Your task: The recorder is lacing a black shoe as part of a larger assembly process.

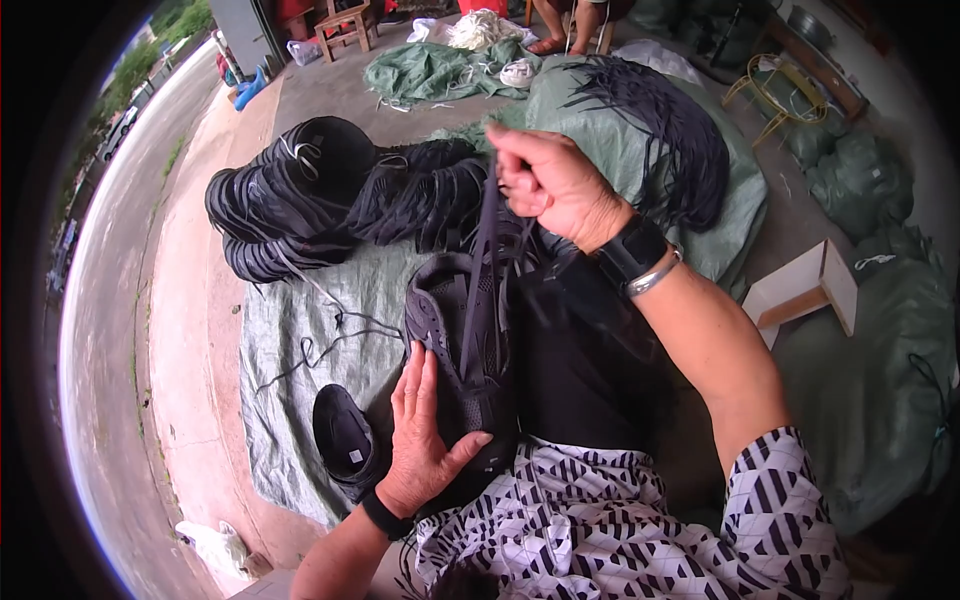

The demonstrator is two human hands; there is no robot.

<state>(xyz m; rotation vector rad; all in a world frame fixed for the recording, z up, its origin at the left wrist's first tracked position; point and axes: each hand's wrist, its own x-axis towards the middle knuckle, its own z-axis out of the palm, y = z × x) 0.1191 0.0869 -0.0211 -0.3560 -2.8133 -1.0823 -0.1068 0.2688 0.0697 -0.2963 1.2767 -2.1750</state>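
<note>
Your left hand point(425, 430) is pressed along the dark shoe point(450, 345) right in front of you, fingers straight and thumb spread, not wrapped around it. Clock centred on that shoe, your right hand point(550, 185) is up at 1, fingers curled closed on a dark lace point(487, 230) stretched up from the shoe. Loose black shoe point(345, 440) at 7 to 8, on a green sheet point(285, 375). Stacked dark shoes point(270, 195) at 10 to 11, dark lace heap point(690, 150) at 2, white lace pile point(480, 30) way back at 12.
</note>
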